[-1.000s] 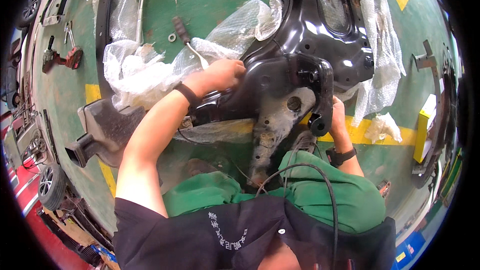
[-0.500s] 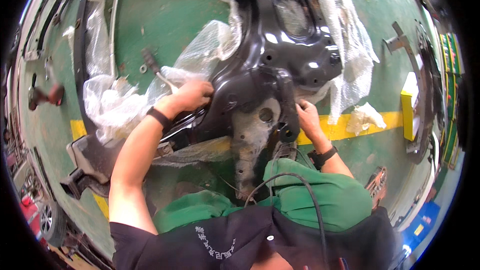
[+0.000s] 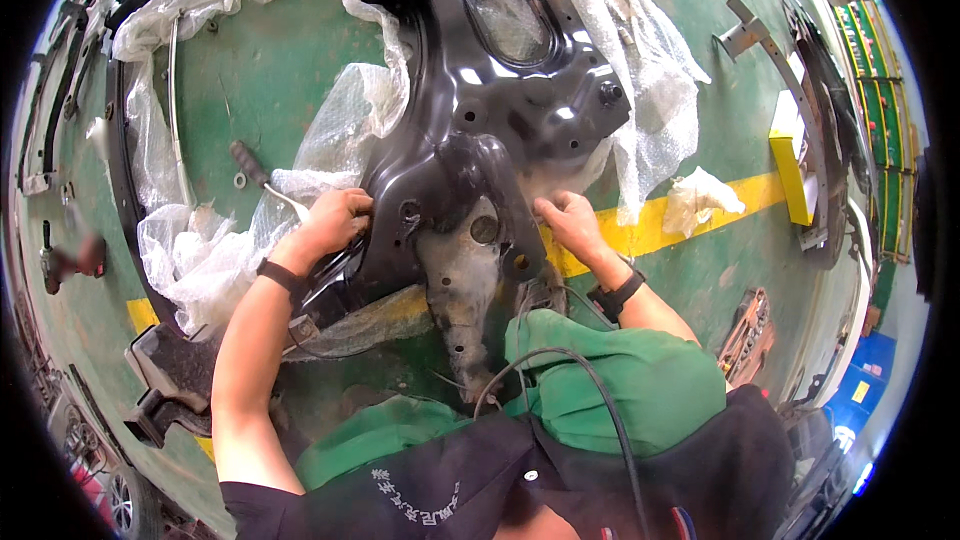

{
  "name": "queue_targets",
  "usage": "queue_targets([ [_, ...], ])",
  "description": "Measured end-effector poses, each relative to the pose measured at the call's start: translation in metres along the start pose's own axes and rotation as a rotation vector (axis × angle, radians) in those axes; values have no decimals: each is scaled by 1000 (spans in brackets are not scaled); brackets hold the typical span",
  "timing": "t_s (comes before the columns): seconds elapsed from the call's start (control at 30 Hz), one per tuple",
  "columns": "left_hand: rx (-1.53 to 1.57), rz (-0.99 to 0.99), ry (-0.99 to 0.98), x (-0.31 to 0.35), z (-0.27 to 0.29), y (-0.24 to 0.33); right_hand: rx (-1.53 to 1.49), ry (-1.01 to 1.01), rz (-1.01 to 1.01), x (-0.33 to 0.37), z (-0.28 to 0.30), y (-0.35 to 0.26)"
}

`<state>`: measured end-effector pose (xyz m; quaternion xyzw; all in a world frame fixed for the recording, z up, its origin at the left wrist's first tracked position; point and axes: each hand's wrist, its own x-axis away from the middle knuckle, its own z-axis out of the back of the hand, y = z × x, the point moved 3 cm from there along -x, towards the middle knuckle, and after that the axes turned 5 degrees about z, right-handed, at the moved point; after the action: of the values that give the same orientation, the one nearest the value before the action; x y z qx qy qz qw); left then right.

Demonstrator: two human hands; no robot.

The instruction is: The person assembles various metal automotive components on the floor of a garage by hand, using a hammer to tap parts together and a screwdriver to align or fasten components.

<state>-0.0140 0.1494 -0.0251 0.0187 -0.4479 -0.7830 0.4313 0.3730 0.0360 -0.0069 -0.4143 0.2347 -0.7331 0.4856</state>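
Observation:
A large glossy black car body panel lies in front of me, over a greyish, worn metal piece with round holes. My left hand is closed on the panel's left edge, fingers curled over it. On the other side my right hand grips the panel's right edge, thumb on top; the other fingers are partly hidden. Beyond my left hand, a hand tool with a dark handle and metal shaft rests partly on bubble wrap, beside a small ring.
More bubble wrap lies along the panel's right side, with a crumpled whitish wrapping on the yellow floor line. A brown tool case lies by my right knee. A cable crosses my green-clad lap. Curved dark parts stand right.
The view has shifted, so most things sit further left. The panel's near part is tilted differently between my hands, which keep their hold on both edges.

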Motion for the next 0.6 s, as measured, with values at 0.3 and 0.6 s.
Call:
queue_targets([
  [0.3,-46,-10,17,0,2,13,63,131,12,-1,13,2],
  [0.6,-66,-26,250,12,-10,14,-1045,131,-310,-46,45,36],
])
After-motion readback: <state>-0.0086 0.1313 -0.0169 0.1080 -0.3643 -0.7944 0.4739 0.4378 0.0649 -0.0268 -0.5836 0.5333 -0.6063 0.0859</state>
